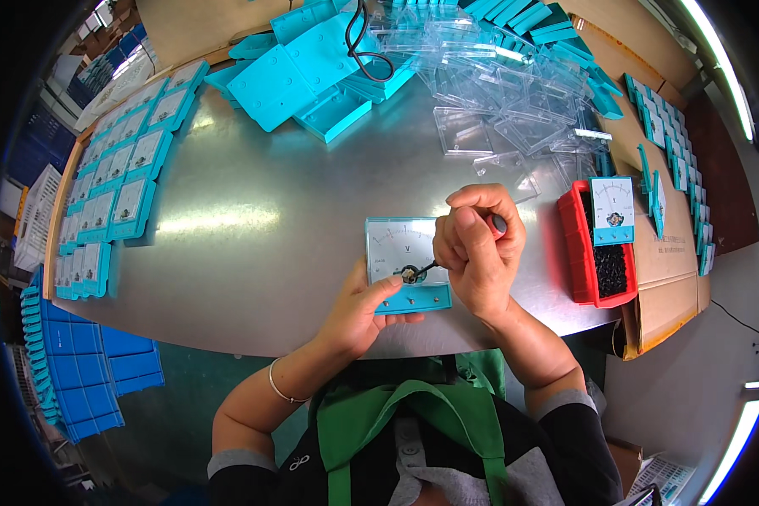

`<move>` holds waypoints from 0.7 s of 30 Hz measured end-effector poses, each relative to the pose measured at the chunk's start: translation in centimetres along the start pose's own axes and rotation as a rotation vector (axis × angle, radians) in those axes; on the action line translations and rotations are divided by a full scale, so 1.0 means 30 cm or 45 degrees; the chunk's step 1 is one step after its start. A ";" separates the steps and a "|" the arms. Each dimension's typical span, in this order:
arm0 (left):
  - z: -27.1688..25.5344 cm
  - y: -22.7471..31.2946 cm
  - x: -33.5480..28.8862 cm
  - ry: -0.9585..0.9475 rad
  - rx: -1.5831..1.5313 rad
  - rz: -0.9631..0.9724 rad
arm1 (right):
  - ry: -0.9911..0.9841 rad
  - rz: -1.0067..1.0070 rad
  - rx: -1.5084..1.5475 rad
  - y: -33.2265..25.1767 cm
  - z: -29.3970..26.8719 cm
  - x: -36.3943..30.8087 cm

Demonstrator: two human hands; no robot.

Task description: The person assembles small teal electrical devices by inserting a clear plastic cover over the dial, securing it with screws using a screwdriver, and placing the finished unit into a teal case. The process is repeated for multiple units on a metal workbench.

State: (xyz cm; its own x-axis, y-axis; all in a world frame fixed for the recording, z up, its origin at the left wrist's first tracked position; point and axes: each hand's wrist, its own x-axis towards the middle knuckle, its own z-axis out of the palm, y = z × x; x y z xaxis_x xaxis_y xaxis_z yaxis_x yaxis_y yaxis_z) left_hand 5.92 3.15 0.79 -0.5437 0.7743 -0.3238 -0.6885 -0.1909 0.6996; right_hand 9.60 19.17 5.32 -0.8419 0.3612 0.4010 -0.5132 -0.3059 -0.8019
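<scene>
A panel voltmeter with a white scale and a teal lower band lies near the front edge of the metal table. My left hand grips its lower left side, thumb on the face beside the round opening and fingers under the teal band. My right hand is closed around a screwdriver with a dark, partly red handle. The screwdriver's thin shaft slants down to the left, its tip at the round opening low on the meter's face. Fingers hide most of the handle.
Rows of similar meters stand at the left. Teal housings and clear plastic covers are heaped at the back. A red bin of small black parts sits right, another meter resting on it. Cardboard borders the right side.
</scene>
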 end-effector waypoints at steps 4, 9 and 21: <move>0.003 0.001 0.001 0.023 -0.011 -0.004 | 0.019 -0.106 -0.176 -0.006 0.029 -0.029; -0.005 -0.004 0.006 0.016 -0.032 -0.003 | 0.051 -0.112 -0.208 0.011 0.038 -0.007; -0.005 0.010 -0.013 -0.017 -0.026 0.038 | 0.034 -0.117 -0.132 -0.090 0.031 -0.020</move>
State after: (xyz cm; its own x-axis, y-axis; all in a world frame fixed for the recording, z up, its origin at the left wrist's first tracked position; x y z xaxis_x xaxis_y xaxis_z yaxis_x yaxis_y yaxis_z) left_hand 5.85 2.71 1.04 -0.5580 0.7759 -0.2944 -0.6818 -0.2263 0.6957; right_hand 11.34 18.96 7.65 -0.7866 0.4072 0.4643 -0.5670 -0.1782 -0.8042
